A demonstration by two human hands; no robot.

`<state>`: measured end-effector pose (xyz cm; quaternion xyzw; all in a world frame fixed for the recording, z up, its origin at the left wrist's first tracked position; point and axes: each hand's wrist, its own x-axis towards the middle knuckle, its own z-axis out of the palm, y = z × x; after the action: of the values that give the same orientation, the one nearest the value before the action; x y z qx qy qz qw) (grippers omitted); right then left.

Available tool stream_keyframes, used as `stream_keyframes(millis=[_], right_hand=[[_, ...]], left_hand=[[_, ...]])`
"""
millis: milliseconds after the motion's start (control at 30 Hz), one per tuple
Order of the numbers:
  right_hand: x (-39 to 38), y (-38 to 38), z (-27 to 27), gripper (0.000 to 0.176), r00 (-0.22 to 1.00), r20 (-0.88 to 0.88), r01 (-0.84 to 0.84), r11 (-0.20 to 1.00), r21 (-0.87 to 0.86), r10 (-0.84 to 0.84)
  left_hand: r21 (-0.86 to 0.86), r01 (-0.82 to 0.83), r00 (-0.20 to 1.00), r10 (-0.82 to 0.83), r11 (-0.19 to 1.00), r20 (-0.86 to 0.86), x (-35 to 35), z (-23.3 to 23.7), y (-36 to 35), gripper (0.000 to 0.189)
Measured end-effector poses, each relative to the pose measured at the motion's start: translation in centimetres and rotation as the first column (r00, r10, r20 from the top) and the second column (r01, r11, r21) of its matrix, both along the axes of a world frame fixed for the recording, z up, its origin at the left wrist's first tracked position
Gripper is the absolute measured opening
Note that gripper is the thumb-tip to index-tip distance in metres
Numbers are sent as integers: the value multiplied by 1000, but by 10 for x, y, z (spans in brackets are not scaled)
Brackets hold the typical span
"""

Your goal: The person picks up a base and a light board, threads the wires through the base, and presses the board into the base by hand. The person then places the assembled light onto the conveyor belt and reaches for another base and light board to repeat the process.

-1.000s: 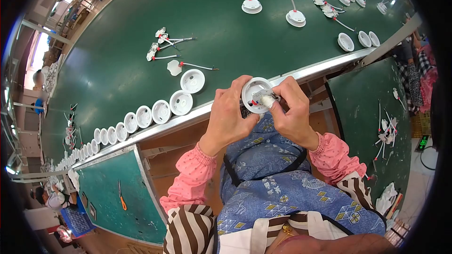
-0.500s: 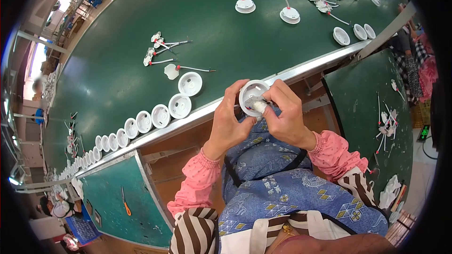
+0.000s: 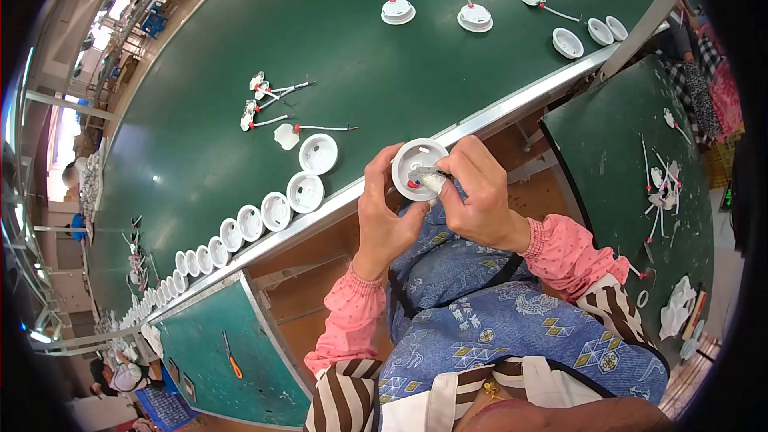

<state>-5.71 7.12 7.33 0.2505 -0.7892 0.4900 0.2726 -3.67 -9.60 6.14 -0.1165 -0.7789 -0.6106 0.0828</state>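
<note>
A round white plastic housing (image 3: 412,155), shaped like a shallow cup with its hollow side up, is gripped at its rim between the thumb and fingers of my left hand (image 3: 382,220). My right hand (image 3: 485,202) pinches a small whitish piece (image 3: 433,182) over the inside of that cup. A red part (image 3: 414,184) with a bit of blue shows beside this piece, inside the cup. My right fingertips hide some of the piece. Left of my hands, the nearest of several similar white cups (image 3: 306,192) stands at the table edge.
A metal rail (image 3: 512,109) edges the green table (image 3: 360,72). White pieces with grey leads (image 3: 286,136) lie beyond the cup row. Two closed white units (image 3: 475,18) stand farther off. Orange-handled scissors (image 3: 232,358) lie lower left, and a wired pile (image 3: 662,192) is at right.
My view has turned slightly, shifting the far table things left. The piece in my right hand has tilted in the cup, and its red part shows more clearly. My left hand keeps its hold.
</note>
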Motion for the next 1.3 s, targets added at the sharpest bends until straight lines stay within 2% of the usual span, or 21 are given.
stream_keyframes(millis=[100,300,400,500,600,700,800,867,900,1000,1100,1200,1300], right_hand=[[1,1,0,19,998,37,-44,998,-42,46],[-2,12,7,12,880,416,-154,966,-208,230],[-5,14,7,11,832,459,-182,935,-304,311],[-2,12,8,13,931,328,-118,983,-144,160],[-2,8,7,17,991,98,-87,994,-65,93],[-1,7,5,21,991,74,-112,992,-52,116],[-1,6,3,22,992,40,-120,991,-52,122],[-1,7,3,22,993,31,-116,992,-47,117],[0,7,3,23,993,27,-115,992,-45,116],[1,10,4,21,990,58,-127,990,-60,131],[4,14,8,20,980,124,-147,987,-65,154],[7,17,7,17,965,179,-174,979,-108,192],[8,19,10,14,900,350,-200,961,-193,258]], left_hand=[[8,-2,1000,2,1000,22,2,0,1,80],[-57,7,999,-9,998,-37,2,-2,1,80],[-129,-6,996,-6,992,-91,4,0,1,80],[-58,-2,995,-4,998,-104,6,0,3,79],[-22,-22,997,20,1000,-80,6,-1,4,78],[25,-12,989,16,1000,-146,5,-2,4,77],[86,17,999,-13,996,-42,6,0,4,81],[155,2,995,-18,988,98,9,11,7,84],[187,-10,986,-22,982,167,10,14,8,85],[223,52,981,-92,974,172,10,11,2,85],[124,22,990,-39,992,134,13,5,-2,80],[65,54,988,-63,996,142,15,7,-10,73],[83,7,997,-13,997,72,17,4,-7,54]])
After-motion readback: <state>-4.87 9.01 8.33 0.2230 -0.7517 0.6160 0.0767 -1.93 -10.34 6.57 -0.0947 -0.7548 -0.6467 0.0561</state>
